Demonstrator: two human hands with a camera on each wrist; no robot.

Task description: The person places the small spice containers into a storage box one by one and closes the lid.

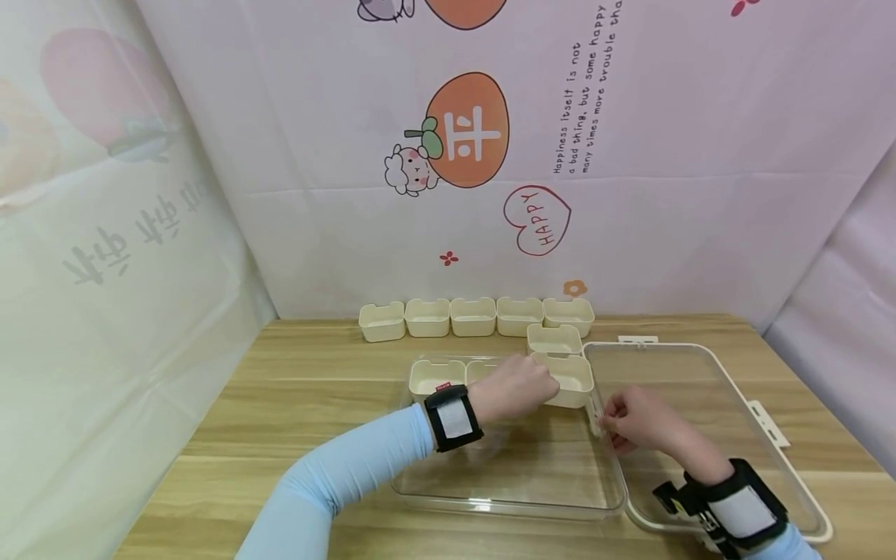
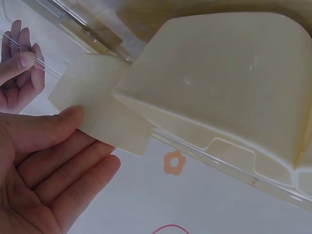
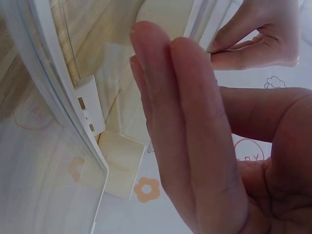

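My left hand (image 1: 516,385) pinches the wall of a small cream bin (image 1: 572,381) at the back right corner of a clear plastic box (image 1: 511,509). Thumb and fingers on the bin (image 2: 100,105) show in the left wrist view. Two more cream bins, one of them (image 1: 438,377) left of my wrist, sit along the box's back wall; my hand partly hides the other. At the box's right wall my right hand (image 1: 640,420) pinches the clear rim between thumb and fingers, as the left wrist view shows.
A row of several cream bins (image 1: 473,317) stands along the wall, with one more bin (image 1: 553,340) just behind the box. Right of the box lies a clear lid with a white frame (image 1: 721,369) and white latches (image 1: 768,424). Patterned cloth (image 1: 336,241) hangs behind the wooden table.
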